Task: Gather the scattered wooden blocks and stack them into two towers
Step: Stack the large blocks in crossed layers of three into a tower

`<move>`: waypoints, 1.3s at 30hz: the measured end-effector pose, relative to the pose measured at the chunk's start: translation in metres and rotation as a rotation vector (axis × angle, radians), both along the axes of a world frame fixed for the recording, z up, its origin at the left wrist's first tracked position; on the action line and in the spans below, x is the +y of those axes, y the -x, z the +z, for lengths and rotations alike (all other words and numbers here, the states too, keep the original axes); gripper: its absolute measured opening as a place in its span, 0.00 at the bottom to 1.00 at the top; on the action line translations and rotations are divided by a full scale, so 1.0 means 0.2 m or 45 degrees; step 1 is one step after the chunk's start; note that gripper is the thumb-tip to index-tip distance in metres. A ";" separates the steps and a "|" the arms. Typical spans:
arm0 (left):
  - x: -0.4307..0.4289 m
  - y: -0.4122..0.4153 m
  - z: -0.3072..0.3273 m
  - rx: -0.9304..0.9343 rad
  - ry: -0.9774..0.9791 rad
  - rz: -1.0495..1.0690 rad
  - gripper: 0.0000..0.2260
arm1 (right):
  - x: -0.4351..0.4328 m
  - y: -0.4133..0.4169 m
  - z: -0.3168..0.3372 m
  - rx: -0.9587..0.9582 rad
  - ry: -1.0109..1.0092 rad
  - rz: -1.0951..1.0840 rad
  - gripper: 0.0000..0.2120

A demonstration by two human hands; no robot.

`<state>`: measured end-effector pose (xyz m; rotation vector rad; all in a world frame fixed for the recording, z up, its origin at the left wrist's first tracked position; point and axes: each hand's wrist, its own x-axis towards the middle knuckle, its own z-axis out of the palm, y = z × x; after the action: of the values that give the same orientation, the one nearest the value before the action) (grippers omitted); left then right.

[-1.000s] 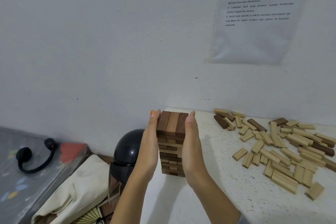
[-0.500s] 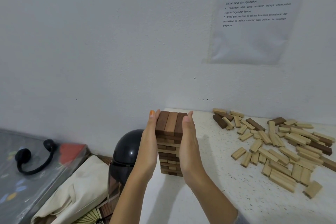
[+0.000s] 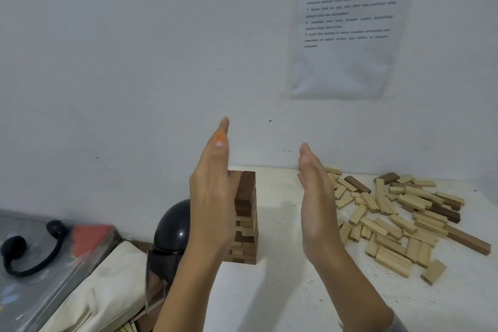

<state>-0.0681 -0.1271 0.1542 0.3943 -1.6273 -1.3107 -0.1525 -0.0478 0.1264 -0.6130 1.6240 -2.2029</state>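
One tower of wooden blocks [image 3: 245, 217], dark and light layers mixed, stands near the left edge of the white table [image 3: 283, 291]. My left hand [image 3: 211, 197] is flat with straight fingers, in front of the tower's left side and hiding part of it. My right hand [image 3: 315, 197] is also flat and open, held apart from the tower to its right. A pile of scattered wooden blocks [image 3: 398, 215], mostly light with a few dark ones, lies on the table's right half.
A black helmet [image 3: 172, 234] sits just left of the table beside a cream cloth bag [image 3: 102, 294]. Black headphones [image 3: 29, 253] lie on a grey surface at far left. A printed sheet [image 3: 347, 27] hangs on the wall behind.
Both hands were pressed against the tower's two sides. Now they have come off it and spread apart, the right one farther right, the left one raised.
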 end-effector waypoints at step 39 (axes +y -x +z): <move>-0.09 1.24 -0.88 -0.840 0.115 0.193 0.18 | 0.13 1.34 -0.78 0.821 -1.221 -0.223 0.16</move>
<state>-0.3168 -0.1450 -0.0219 0.9480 -2.1338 -1.0392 -0.4212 -0.0225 -0.0286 -0.9182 2.8143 -1.0545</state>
